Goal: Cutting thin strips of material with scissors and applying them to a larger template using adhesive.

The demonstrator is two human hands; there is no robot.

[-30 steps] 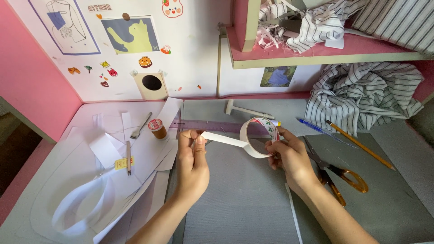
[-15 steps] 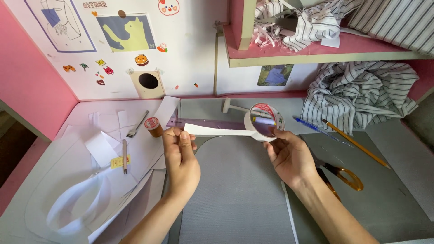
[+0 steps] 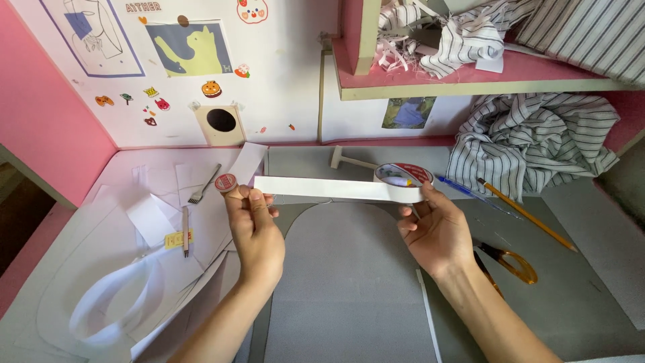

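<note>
Two hands hold a roll of white tape (image 3: 403, 177) above the grey bench (image 3: 356, 289), seen from the head camera. Right hand (image 3: 437, 232) is clamped on the roll; left hand (image 3: 254, 225) pinches the free end of the pulled-out strip (image 3: 316, 189). That strip's long axis runs left to right, nearly level. Orange-handled scissors (image 3: 514, 261) lie just right of the right wrist.
</note>
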